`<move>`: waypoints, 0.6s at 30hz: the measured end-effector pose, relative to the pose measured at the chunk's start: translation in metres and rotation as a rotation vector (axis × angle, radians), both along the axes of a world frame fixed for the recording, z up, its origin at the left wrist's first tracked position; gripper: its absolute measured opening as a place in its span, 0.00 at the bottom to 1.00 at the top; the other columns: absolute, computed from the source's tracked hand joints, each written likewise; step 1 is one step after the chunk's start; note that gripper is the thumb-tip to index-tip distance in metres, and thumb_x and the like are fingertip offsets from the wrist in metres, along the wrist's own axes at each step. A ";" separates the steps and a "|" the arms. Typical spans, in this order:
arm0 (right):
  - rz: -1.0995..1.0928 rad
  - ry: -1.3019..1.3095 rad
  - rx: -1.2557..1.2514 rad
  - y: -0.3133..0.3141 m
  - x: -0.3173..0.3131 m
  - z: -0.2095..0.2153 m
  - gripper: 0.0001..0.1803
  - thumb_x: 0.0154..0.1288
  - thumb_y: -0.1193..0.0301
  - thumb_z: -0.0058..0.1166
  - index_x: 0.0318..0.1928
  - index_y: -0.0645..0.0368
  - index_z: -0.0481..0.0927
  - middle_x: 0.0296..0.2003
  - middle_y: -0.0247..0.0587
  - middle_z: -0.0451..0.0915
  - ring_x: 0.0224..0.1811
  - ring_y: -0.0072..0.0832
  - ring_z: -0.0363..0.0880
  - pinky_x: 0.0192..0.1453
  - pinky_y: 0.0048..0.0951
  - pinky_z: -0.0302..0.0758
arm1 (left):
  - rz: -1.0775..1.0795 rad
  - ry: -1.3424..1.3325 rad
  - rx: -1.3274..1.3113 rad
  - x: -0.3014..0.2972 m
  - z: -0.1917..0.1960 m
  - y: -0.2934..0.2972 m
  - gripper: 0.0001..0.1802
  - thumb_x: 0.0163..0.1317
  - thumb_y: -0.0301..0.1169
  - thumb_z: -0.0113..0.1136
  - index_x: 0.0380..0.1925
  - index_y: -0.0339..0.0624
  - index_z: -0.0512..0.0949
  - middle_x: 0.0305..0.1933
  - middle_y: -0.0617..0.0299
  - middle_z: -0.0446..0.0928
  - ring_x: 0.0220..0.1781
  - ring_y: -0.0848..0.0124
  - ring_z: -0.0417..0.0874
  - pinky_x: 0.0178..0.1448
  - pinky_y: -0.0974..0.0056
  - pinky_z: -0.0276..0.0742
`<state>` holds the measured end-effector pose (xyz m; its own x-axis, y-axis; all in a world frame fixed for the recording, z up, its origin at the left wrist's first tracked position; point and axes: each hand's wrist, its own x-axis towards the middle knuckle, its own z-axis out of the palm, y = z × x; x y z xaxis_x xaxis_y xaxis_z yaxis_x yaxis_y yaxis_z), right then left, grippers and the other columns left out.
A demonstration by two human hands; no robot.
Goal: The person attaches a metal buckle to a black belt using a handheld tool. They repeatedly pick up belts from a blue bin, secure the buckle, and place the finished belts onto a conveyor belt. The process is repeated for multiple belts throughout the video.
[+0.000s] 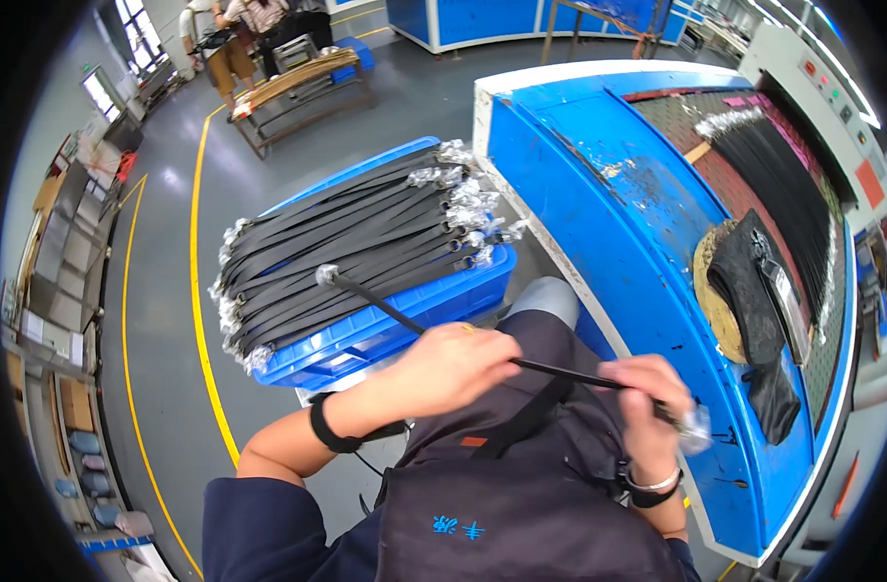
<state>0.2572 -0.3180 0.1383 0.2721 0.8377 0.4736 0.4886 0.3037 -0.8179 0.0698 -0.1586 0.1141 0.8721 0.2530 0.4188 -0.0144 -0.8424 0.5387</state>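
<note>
My left hand [460, 367] is closed round the middle of a long black strap [380, 306], whose far end carries a clump of silvery, see-through wrapping [327, 275]. Further along the same strap, my right hand [647, 393] grips it close to the other wrapped end [695, 430]; this hand is a little blurred. Between the hands the strap runs taut, across my dark apron [502, 504]. Just beyond my left hand, many similar black straps [356, 233] lie stacked across a blue plastic crate [395, 325], their wrapped ends hanging at both sides.
On my right stands a blue machine bench [599, 184] with a white rim. More black straps [778, 184] lie on its bed, beside dark gloves [749, 291] and a tape roll [710, 291]. People [232, 44] work by a bench [308, 82] at the far left. Shelves [65, 262] line the left wall.
</note>
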 end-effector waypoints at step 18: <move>-0.238 0.766 0.016 -0.083 0.037 -0.004 0.16 0.46 0.68 0.65 0.30 0.64 0.72 0.15 0.43 0.74 0.18 0.32 0.75 0.18 0.23 0.68 | 0.256 0.719 -0.540 -0.038 0.001 0.101 0.05 0.52 0.25 0.55 0.27 0.34 0.71 0.22 0.56 0.72 0.23 0.67 0.73 0.30 0.65 0.67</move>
<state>0.2946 -0.4013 0.1343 0.6969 0.7109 0.0945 -0.1537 0.2767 -0.9486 0.0318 -0.0575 0.1146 0.7669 0.4762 -0.4302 0.6259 -0.4068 0.6654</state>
